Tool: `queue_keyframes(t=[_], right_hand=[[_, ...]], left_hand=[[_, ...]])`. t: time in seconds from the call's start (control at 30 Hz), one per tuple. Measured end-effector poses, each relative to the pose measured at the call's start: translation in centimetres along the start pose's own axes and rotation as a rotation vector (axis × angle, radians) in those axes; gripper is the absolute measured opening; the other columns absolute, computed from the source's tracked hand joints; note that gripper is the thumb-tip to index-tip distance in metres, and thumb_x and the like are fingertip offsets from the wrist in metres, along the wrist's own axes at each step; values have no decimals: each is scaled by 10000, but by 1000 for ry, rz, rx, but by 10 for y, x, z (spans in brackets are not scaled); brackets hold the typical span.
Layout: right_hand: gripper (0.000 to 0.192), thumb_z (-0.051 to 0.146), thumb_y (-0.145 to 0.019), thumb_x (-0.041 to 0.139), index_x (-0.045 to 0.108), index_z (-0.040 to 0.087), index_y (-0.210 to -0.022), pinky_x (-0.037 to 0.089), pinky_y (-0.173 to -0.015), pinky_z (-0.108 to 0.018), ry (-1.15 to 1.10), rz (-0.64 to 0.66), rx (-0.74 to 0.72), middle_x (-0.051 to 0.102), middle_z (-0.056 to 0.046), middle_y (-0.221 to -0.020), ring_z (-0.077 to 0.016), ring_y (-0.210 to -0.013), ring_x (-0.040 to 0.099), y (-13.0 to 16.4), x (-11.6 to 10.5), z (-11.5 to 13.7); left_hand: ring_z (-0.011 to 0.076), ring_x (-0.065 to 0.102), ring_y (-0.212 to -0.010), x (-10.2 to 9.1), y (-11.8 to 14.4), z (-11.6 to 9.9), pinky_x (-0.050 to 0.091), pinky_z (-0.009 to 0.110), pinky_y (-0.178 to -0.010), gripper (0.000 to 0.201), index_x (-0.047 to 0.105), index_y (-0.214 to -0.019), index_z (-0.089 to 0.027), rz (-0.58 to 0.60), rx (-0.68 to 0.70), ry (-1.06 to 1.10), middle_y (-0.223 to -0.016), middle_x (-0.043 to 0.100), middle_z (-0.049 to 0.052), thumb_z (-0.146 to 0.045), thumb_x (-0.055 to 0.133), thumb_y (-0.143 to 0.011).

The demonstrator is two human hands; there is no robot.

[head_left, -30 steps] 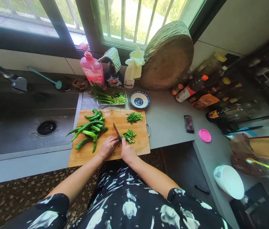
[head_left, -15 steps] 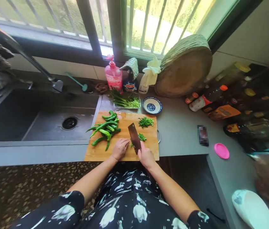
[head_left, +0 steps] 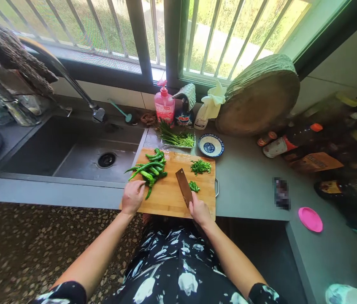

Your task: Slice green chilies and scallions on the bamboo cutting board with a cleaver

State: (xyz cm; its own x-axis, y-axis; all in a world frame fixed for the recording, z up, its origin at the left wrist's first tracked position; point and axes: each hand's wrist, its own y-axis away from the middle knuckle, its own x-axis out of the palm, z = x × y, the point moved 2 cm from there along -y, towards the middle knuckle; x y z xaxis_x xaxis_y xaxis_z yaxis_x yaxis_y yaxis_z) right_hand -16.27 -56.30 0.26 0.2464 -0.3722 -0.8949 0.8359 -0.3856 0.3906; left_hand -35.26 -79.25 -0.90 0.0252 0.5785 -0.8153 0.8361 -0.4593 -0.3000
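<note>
Spanning the counter edge beside the sink, a wooden cutting board is laid as the work surface. Whole green chillies are reached for by the left hand, fingers loosely curled. A cleaver is gripped in the right hand, fingers wrapped shut, beside chopped pieces.

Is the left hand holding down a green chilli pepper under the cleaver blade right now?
No, the left hand reaches the whole green chilli peppers, apart from the cleaver.
</note>
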Motion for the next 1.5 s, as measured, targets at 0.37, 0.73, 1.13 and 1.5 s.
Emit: queue_keyframes(t=[0.37,0.73,1.13,1.5], right_hand=[[487,241,-885,399,302,138,-1352,456,-654,-260,-15,3,10,675,-94,-822,-199,-745,651,-2,-1,0],[498,237,-883,399,293,123,-1356,474,-688,-288,-12,25,-3,674,-110,-874,-210,-780,652,-3,-5,0],[483,245,-884,398,297,137,-1344,467,-682,-285,-5,48,26,676,-112,-882,-207,-779,649,0,-14,4],[448,236,-884,391,303,156,-1316,483,-678,-287,24,33,32,670,-102,-883,-202,-775,654,3,-20,12]], left_hand=[[289,377,-1111,-9,-64,-3,346,447,-863,191,655,-884,-278,343,143,-313,-1189,526,53,-210,525,-762],[220,591,-922,-23,-81,-16,400,379,-900,292,639,-921,-212,381,142,138,-952,674,56,-428,549,-746],[205,600,-840,46,-21,-61,487,321,-749,252,664,-923,-221,381,234,190,-911,679,66,-391,510,-819],[202,510,-958,80,7,-89,464,352,-818,260,621,-1048,-235,438,617,163,-1020,618,79,-238,424,-878]])
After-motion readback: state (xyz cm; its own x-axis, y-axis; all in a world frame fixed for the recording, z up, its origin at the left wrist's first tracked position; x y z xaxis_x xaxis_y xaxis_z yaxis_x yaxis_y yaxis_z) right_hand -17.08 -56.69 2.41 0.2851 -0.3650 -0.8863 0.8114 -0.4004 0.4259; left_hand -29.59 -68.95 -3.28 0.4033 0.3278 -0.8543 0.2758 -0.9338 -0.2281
